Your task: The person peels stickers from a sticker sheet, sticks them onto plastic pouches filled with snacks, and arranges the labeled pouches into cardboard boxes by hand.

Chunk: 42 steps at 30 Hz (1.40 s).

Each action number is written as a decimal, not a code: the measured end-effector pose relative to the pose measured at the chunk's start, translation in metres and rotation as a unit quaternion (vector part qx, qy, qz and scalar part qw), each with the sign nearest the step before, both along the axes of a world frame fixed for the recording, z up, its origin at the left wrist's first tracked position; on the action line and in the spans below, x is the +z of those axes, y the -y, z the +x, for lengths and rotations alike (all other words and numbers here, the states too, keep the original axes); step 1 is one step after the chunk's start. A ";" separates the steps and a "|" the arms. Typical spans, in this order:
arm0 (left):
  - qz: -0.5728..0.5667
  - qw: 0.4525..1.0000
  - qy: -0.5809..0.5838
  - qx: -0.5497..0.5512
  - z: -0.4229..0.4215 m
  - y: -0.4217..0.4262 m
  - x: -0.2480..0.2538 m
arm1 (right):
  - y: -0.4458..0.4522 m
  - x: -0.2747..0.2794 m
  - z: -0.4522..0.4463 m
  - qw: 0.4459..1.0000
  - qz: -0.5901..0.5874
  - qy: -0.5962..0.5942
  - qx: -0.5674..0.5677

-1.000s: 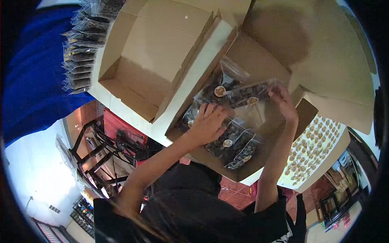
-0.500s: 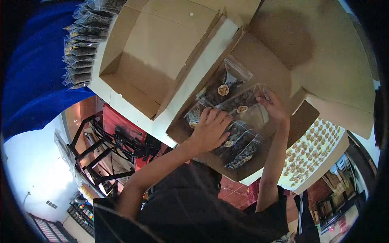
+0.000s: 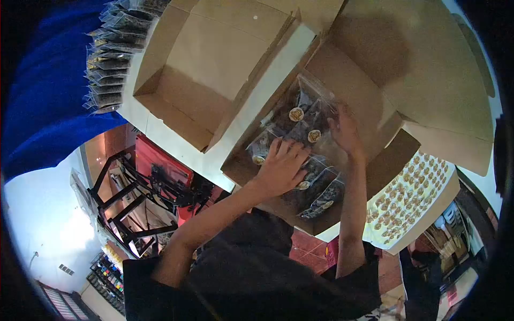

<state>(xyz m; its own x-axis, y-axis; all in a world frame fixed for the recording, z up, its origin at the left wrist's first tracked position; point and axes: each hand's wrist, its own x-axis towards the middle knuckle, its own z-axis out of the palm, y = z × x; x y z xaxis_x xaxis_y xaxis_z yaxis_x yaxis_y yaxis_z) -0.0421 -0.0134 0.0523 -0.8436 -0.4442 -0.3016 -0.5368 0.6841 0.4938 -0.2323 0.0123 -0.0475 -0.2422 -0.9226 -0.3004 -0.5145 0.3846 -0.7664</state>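
Clear plastic bags of dark contents, each with a round pale sticker, lie in an open cardboard box (image 3: 342,72). My left hand (image 3: 281,167) rests palm down over the bags, its fingers spread, touching those at the left. At the box's right side, my right hand (image 3: 347,131) pinches the edge of a clear plastic bag (image 3: 315,136); its fingertips are slightly blurred. Farther back is another bag (image 3: 296,113) with its clear top upward. Below my left hand are more bags (image 3: 321,200), partly covered by it.
A second open cardboard box (image 3: 214,59) stands on the white table (image 3: 176,136) to the left. Several filled bags (image 3: 110,64) line the table's far-left edge beside blue cloth (image 3: 48,96). At right, a sheet of round stickers (image 3: 409,198) lies near the box flap.
My right hand has moved left and slightly up, bringing the bag against the one behind it. My left hand stays nearly in place over the bags.
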 end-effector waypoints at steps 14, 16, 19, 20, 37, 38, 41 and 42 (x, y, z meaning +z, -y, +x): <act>0.013 0.991 -0.104 0.079 0.044 -0.009 0.029 | -0.006 -0.002 0.044 0.943 0.067 -0.292 -0.144; 0.022 0.985 -0.126 0.116 0.070 -0.010 0.041 | -0.005 0.004 0.040 0.945 0.103 -0.279 -0.135; 0.021 0.977 -0.139 0.158 0.121 -0.013 0.058 | -0.004 0.012 0.041 0.946 0.126 -0.267 -0.135; 0.018 0.972 -0.145 0.183 0.139 -0.016 0.060 | -0.004 0.014 0.044 0.946 0.116 -0.265 -0.149; 0.025 0.875 -0.173 0.452 0.373 0.046 0.048 | 0.117 0.131 0.205 0.934 -0.220 -0.200 -0.198; 0.012 0.883 -0.172 0.437 0.386 0.060 0.039 | 0.140 0.136 0.224 0.943 -0.233 -0.168 -0.169; 0.036 0.883 -0.186 0.429 0.420 0.109 0.045 | 0.221 0.148 0.283 0.950 -0.246 -0.160 -0.110; 0.056 0.885 -0.173 0.428 0.434 0.124 0.045 | 0.249 0.152 0.302 0.951 -0.240 -0.183 -0.074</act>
